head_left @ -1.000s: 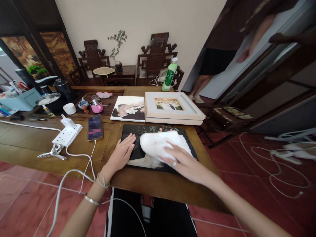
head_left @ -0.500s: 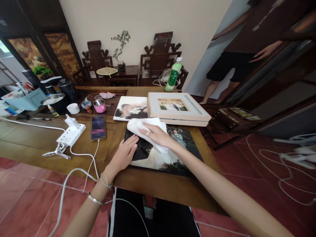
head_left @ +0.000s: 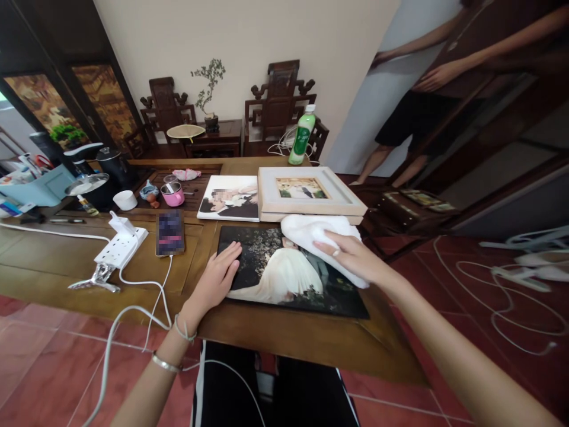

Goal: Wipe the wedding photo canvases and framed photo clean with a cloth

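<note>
1. Here's the left hand [head_left: 219,274], fingers spread open, flat on the left side of the dark photo panel [head_left: 280,281] on the desk [head_left: 284,335].
2. Under those fingers, the panel looks stiff, perhaps slippery; opposite edges seem the surest hold.
3. Right fingers grip the white cloth [head_left: 306,230] beneath them: soft, light, probably best bunched.
4. Just beyond, a pale frame [head_left: 340,188]!

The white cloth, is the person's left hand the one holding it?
No, the right hand holds the white cloth, while the left hand rests on the left edge of the dark photo panel.
</note>
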`<state>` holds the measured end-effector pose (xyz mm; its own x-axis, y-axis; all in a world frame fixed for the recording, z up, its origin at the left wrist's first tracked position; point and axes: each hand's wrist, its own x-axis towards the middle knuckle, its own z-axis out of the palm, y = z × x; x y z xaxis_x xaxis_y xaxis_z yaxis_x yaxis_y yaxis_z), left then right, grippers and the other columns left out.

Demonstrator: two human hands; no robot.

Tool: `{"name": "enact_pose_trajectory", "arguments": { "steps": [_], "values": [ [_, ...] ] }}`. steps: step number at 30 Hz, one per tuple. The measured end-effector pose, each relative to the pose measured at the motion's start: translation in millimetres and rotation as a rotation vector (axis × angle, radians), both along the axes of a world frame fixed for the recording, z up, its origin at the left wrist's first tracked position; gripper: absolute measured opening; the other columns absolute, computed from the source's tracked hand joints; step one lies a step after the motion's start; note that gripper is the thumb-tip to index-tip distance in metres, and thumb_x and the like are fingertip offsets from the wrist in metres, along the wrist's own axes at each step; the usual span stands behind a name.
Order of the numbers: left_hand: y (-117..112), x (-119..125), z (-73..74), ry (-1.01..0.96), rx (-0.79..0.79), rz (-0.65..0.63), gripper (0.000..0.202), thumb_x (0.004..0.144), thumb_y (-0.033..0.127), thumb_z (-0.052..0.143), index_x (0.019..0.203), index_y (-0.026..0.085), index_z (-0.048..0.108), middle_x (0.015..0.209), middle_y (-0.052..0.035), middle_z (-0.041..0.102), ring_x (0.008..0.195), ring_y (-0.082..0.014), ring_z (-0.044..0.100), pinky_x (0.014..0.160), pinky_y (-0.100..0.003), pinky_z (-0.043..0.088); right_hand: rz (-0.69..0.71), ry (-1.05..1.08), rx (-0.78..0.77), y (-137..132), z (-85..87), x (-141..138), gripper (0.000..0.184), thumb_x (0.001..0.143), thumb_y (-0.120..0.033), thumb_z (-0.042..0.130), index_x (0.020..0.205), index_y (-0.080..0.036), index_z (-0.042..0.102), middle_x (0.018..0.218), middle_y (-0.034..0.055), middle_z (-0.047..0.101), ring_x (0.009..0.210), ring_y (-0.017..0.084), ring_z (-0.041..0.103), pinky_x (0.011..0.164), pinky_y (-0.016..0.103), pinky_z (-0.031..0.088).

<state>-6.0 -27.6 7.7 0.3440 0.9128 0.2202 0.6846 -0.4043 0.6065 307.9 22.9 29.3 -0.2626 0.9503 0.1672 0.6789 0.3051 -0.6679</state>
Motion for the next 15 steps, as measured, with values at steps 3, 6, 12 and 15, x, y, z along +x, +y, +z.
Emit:
{"name": "enact_pose_trajectory", "arguments": {
  "steps": [3, 6, 12, 15],
  "values": [
    [2.5, -0.3, -1.1, -0.023, 0.042, -0.007, 0.043, 0.099, 0.032, 0.031, 0.137, 0.018, 0.045, 0.148, -0.0086, 0.039, 0.141, -0.0199, 0.028, 0.114, -0.043, 0.026, 0.135, -0.155, 0.078, -21.5, -4.9, -2.3, 0.027, 0.088, -0.042, 0.046, 0.086, -0.022, 0.063, 0.125, 0.0113, 0.061, 0.128, 0.035, 0.043, 0.104, 0.056, 0.035],
    [4.6, -0.4, -2.8, -0.038, 0.061, -0.008, 0.043, 0.099, 0.032, 0.032, 0.136, 0.017, 0.047, 0.147, -0.0091, 0.040, 0.141, -0.0201, 0.028, 0.115, -0.042, 0.026, 0.267, -0.273, 0.144, -54.5, -1.8, -6.2, 0.022, 0.090, -0.031, 0.043, 0.090, -0.021, 0.062, 0.141, 0.0110, 0.047, 0.136, 0.031, 0.032, 0.111, 0.057, 0.025],
    [4.9, -0.1, -1.6, -0.056, 0.015, 0.007, 0.043, 0.098, 0.033, 0.033, 0.136, 0.017, 0.047, 0.145, -0.0077, 0.044, 0.139, -0.0196, 0.032, 0.114, -0.042, 0.028, 0.325, -0.305, -0.097, -126.3, 27.3, -1.6, 0.025, 0.089, -0.035, 0.044, 0.093, -0.027, 0.068, 0.138, 0.0038, 0.051, 0.133, 0.033, 0.035, 0.100, 0.051, 0.044],
    [4.5, 0.2, 0.2, -0.058, 0.011, 0.006, 0.044, 0.099, 0.033, 0.032, 0.135, 0.013, 0.048, 0.145, -0.0088, 0.044, 0.139, -0.0191, 0.033, 0.115, -0.040, 0.026, 0.293, -0.292, -0.210, -138.0, 32.8, 6.3, 0.030, 0.087, -0.042, 0.046, 0.099, -0.030, 0.070, 0.129, 0.0049, 0.060, 0.122, 0.034, 0.050, 0.095, 0.047, 0.049]
  ]
}}
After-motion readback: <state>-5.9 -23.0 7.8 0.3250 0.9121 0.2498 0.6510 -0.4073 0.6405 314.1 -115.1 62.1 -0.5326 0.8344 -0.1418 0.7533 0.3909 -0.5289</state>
